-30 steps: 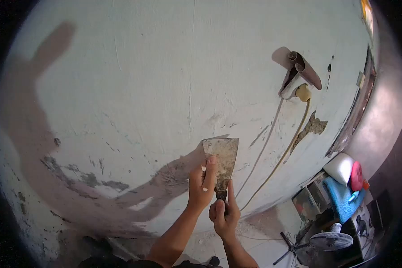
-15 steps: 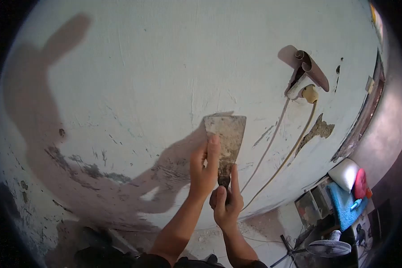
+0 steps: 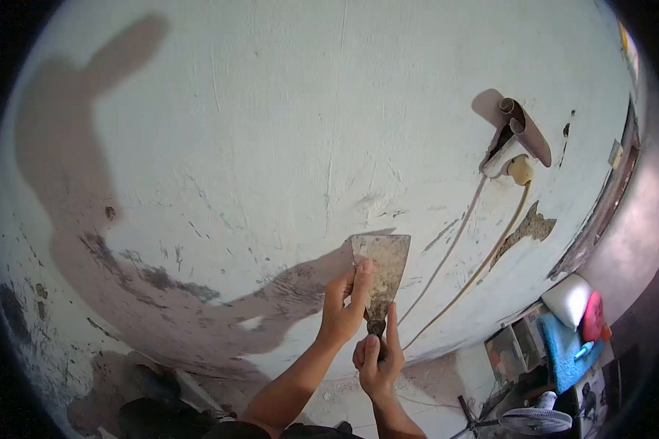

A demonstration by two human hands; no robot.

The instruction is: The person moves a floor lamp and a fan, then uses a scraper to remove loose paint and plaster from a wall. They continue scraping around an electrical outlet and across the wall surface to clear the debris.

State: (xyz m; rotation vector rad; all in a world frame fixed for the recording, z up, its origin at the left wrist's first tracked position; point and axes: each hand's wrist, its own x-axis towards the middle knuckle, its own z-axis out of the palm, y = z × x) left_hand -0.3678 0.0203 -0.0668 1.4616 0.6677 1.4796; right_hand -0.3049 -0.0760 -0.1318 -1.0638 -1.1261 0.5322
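Observation:
A wide scraper (image 3: 386, 267), its metal blade stained and spotted, stands blade-up against the white wall (image 3: 263, 139). My right hand (image 3: 379, 368) is closed around the dark handle, with the index finger stretched up along it. Higher up, my left hand (image 3: 345, 311) grips the blade by its left side, its thumb lying on the face; the other fingers are partly hidden. The blade's top edge is at the wall surface, and scuffed paint shows just above it.
On the right, a rolled brown piece (image 3: 529, 132) sticks out from the wall above a cream fitting (image 3: 520, 170) with a hanging cable (image 3: 483, 271). Bare plaster (image 3: 538, 225) shows nearby. A fan (image 3: 536, 420) and a blue cloth (image 3: 561, 351) are at lower right.
Both hands and the scraper have moved down the wall. A scuffed patch now shows above the blade where it was before. The view has shifted slightly.

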